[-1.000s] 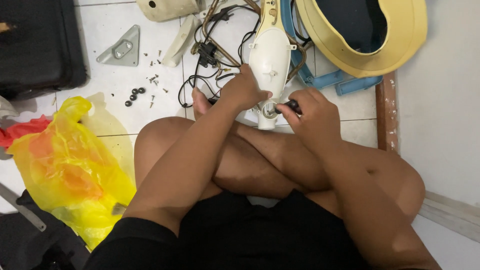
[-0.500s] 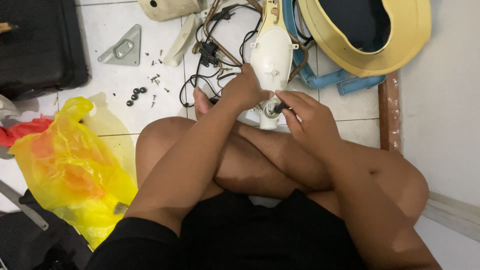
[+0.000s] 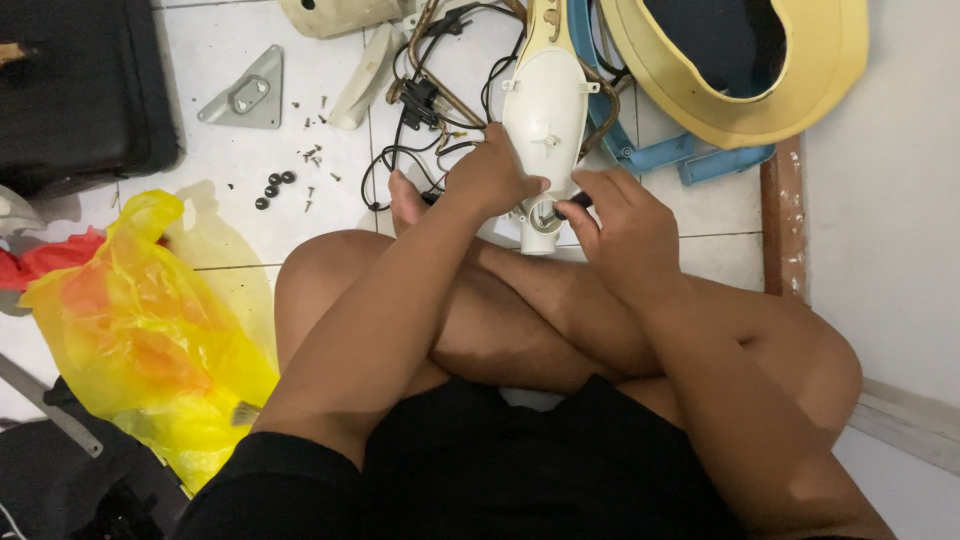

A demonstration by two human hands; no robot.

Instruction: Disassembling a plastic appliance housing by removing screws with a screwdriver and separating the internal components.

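I sit cross-legged on a white tiled floor. A cream plastic appliance housing lies ahead of my shins, its narrow end toward me. My left hand grips the housing's left side near that end. My right hand holds a dark-handled tool, its tip at the housing's round lower opening. Black and brown wires trail from the housing's left side.
Loose screws and small black caps lie scattered on the tiles, beside a grey triangular bracket. A yellow plastic bag sits at my left knee. A yellow round cover and blue frame lie at upper right. A black case fills the upper left.
The view has shifted slightly. My right hand has turned a little at the housing's lower end; my left hand keeps its grip.
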